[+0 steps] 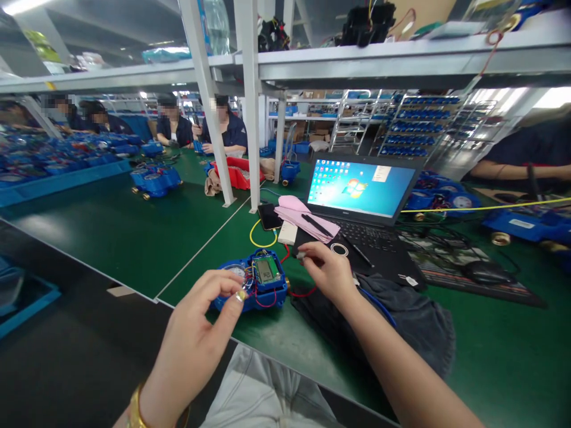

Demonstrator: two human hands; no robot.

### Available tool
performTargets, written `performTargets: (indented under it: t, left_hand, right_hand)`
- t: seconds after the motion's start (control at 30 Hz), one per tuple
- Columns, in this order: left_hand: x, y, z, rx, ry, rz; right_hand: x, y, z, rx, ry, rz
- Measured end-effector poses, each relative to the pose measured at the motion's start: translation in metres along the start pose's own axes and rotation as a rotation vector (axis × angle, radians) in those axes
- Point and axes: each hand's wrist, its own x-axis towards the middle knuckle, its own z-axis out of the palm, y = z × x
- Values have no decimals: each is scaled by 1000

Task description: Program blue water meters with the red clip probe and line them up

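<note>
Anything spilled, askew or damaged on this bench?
No spill or clear damage shows. Two things look untidy: the dark cloth lies crumpled on the bench, and a pen lies loose on the laptop. The blue unit has exposed wiring.

A shiny gold bracelet (pixel 136 409) goes round the wrist (pixel 154 389) of the left hand (pixel 196 333). Up past the bracelet, the thumb (pixel 227 315) has a shiny gold and white spot (pixel 241 295), too small to tell what it is. To the right of the bracelet are pale grey pants (pixel 263 389) with seam lines and soft folds.
</note>
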Motion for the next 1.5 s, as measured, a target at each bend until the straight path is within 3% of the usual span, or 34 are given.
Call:
performTargets:
  t: [0.1, 0.17, 0.27, 0.4, 0.5, 0.6, 0.7, 0.87, 0.97, 1.1, 1.17, 1.33, 1.5]
  left_hand:
    - [4, 15, 18, -91, -128, 13]
    - [7, 22, 31, -134, -189, -12]
    - [10, 29, 47, -218, -250, -47]
    - [15, 32, 62, -443, -309, -178]
    - [15, 31, 75, -444, -232, -224]
    - [8, 28, 88, -244, -135, -91]
    - [-1, 24, 92, -53, -148, 66]
    - [7, 12, 62, 188, 52, 282]
    - [22, -9, 44, 405, 48, 227]
    - [27, -36, 40, 501, -155, 108]
    - [23, -41, 42, 510, -205, 115]
    - [11, -39, 43, 549, -193, 197]
    - [6, -36, 45, 576, -162, 230]
  right_hand:
    - [-25, -9, -14, 378, 270, -168]
    - [-37, -15, -20, 577, 375, -267]
    - [-47, -20, -27, 657, 336, -328]
    - [-53, -22, -35, 769, 184, -390]
    - [-54, -21, -38, 1078, 147, -144]
    - [-52, -15, -36, 1331, 27, 189]
    - [-45, -6, -30, 1306, -143, 330]
    - [-13, 15, -20, 1167, 0, 365]
    - [15, 24, -17, 1070, 139, 313]
    - [36, 12, -16, 1063, 291, 173]
    - [33, -5, -16, 1088, 221, 99]
    - [7, -42, -16, 1042, -128, -39]
    - [2, -44, -23, 837, -260, -165]
